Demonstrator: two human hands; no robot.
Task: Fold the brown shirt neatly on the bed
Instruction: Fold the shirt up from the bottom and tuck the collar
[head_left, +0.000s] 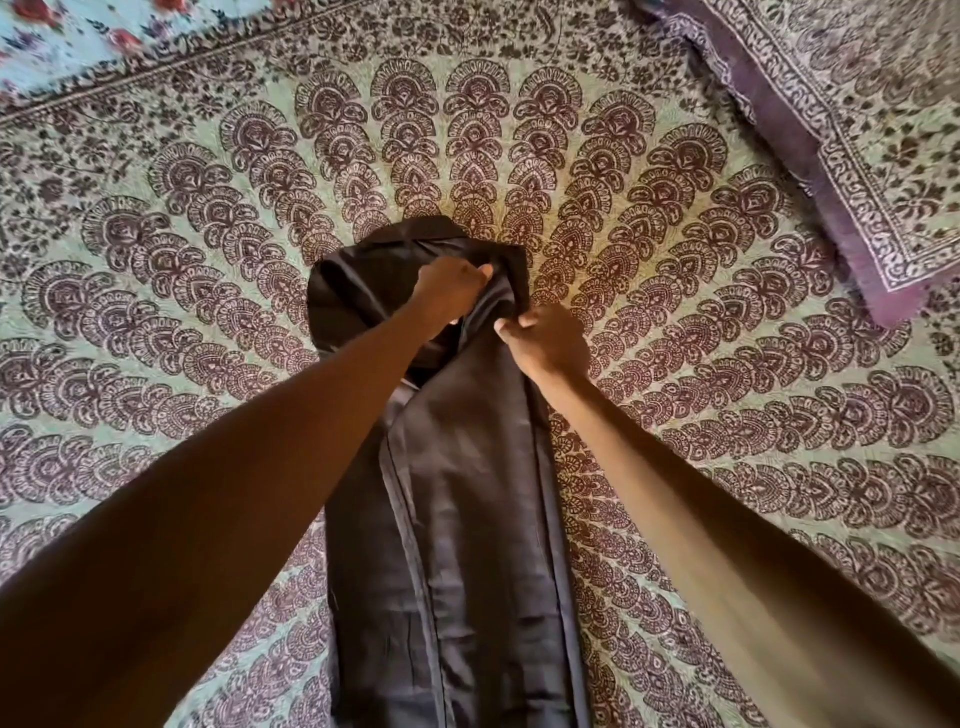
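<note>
Single head-worn wide-angle view, looking steeply down, close over the bed (675, 415), arms reaching forward

No legible text, labels, numbers or signs, none on brown shirt (457, 519), bedspread (182, 234), pillow (857, 130)

One brown shirt (457, 519) lies on the one bed. Two grips are in view, one left grip (451, 288) and one right grip (545, 340), and both have their fingers curled on that single shirt. Two bare forearms lead to them: one left forearm (234, 467) and one right forearm (701, 493). One printed bedspread (208, 208) covers the bed. One pillow (857, 130) sits at the far right, in a cover of like print. One flowered cloth (62, 41), pale blue with red blooms, shows at the far left corner.
</note>
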